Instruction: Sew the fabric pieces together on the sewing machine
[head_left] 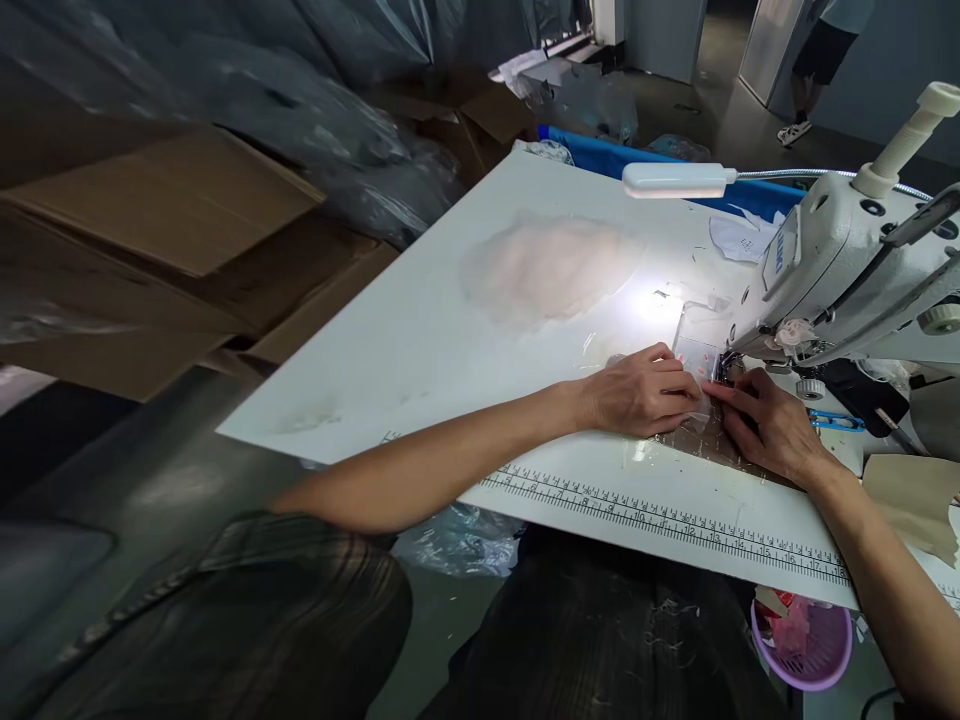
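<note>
My left hand (pixel 641 392) lies on the white table (pixel 420 340), fingers pressed flat on a clear plastic piece (pixel 694 352) just left of the needle. My right hand (pixel 765 422) rests close beside it, fingertips pinching the same clear piece right at the presser foot (pixel 726 368). A white sewing machine (pixel 840 270) stands at the right, its small lamp (pixel 675 180) shining on the spot. A heap of pale pink sheer pieces (pixel 547 268) lies farther back on the table.
A printed ruler (pixel 675 520) runs along the table's front edge. A purple basket (pixel 806 645) hangs below at right. Blue tweezers (pixel 836 421) lie by the machine. Cardboard boxes (pixel 165 220) and plastic sheeting fill the left. A person's legs (pixel 814 60) show at the far back.
</note>
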